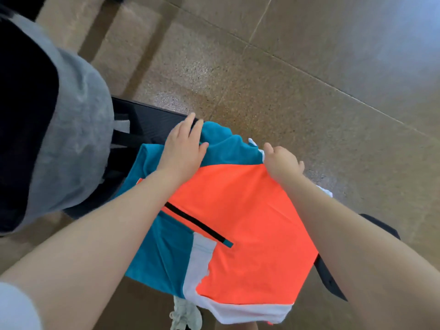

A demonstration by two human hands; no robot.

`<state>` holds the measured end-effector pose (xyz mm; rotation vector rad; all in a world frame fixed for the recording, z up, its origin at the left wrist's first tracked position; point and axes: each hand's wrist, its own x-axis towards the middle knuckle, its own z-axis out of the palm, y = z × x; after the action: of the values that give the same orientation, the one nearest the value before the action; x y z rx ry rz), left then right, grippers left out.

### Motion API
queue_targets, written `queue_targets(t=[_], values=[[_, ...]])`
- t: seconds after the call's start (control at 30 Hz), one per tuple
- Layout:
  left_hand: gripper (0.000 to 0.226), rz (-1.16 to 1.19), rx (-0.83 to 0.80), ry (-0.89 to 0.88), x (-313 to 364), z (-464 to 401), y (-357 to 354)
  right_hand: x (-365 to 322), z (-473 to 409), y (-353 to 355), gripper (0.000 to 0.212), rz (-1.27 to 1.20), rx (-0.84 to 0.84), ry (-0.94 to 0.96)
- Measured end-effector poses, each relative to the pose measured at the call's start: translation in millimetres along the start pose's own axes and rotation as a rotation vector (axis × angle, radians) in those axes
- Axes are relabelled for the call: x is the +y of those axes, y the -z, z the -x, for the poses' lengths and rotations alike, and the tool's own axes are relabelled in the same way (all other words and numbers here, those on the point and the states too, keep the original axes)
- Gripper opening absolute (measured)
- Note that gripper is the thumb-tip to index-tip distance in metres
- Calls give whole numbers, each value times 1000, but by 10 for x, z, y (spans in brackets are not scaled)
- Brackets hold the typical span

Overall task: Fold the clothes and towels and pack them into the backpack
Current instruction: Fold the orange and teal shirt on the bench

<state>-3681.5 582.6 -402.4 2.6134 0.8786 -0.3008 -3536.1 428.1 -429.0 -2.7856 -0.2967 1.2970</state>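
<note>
1. Folding the bright orange, teal and white panelled garment (240,210) looked like the step in hand; doing it well would call for both hands to draw the far edge taut and level before bringing it over, so the crease falls straight.
2. Left hand (183,148) lay flat, fingers fairly straight, pressing the teal fabric at about 11 o'clock of the garment.
3. Right hand (282,163) was curled at the orange panel's far corner, about 1 o'clock, apparently pinching the edge; the fingertips were hidden, so the grip is a judgement.
4. The garment was spread across a dark narrow desk (147,120), its near white hem hanging over the edge at 6 o'clock.
5. It was thin and smooth, with a black zipped pocket (197,223) slanting across the middle and a few soft creases.
6. A grey and black fabric backpack (71,129) stood at 9 o'clock, just beside the garment.
</note>
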Motion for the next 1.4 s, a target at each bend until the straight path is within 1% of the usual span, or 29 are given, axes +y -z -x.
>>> queue_targets(t=[0.07,0.13,0.23,0.3,0.37,0.43,0.5,0.57,0.6,0.63,0.7,0.77,0.83,0.9,0.93,1.0,1.07,1.1,1.13,1.2,1.27,1.33,1.37,1.4], values=[[49,-77,3,52,42,-226,13,16,-156,24,48,-34,-79,-39],[47,-168,-11,93,100,-382,9,38,-267,70,48,-245,-168,-99],[49,-255,-95,129,187,-463,6,79,-269,132,30,-444,-285,-109],[43,-225,-120,152,228,-493,6,118,-243,137,20,-690,-298,-62],[32,-119,-137,188,264,-544,29,119,-233,179,18,-947,-244,-7],[26,22,-163,190,316,-586,97,83,-179,282,14,-1115,-212,40],[24,231,-155,192,369,-587,173,46,-79,399,14,-1337,-268,64],[20,528,-159,283,407,-564,282,28,55,538,21,-1522,-388,113],[18,674,-180,340,421,-553,331,33,114,597,22,-1559,-437,151],[16,790,-218,391,443,-543,383,43,169,650,20,-1551,-470,185],[12,936,-363,462,480,-521,502,54,250,718,16,-1420,-475,224],[20,1006,-514,474,459,-501,595,79,280,729,13,-1280,-409,222],[29,964,-576,463,386,-495,629,103,312,737,15,-1252,-321,219],[40,876,-556,454,354,-487,682,116,370,751,6,-1339,-274,236],[40,892,-515,445,356,-471,705,121,401,757,8,-1401,-257,244],[38,1047,-416,440,356,-424,742,101,492,780,19,-1520,-235,265],[41,1246,-367,432,320,-370,768,111,586,781,26,-1606,-243,290],[46,1301,-364,408,279,-334,757,115,648,773,28,-1625,-267,310],[50,1293,-367,368,222,-292,743,133,711,746,29,-1607,-293,327],[52,1148,-376,262,112,-170,742,205,851,643,24,-1455,-321,335],[51,887,-378,140,-25,-37,716,307,1013,478,22,-1216,-307,366],[55,587,-365,7,-140,85,659,371,1220,266,22,-933,-319,514],[51,453,-364,-17,-188,133,627,384,1321,131,28,-746,-330,599],[48,348,-348,5,-203,196,610,401,1404,-18,33,-547,-344,675]])
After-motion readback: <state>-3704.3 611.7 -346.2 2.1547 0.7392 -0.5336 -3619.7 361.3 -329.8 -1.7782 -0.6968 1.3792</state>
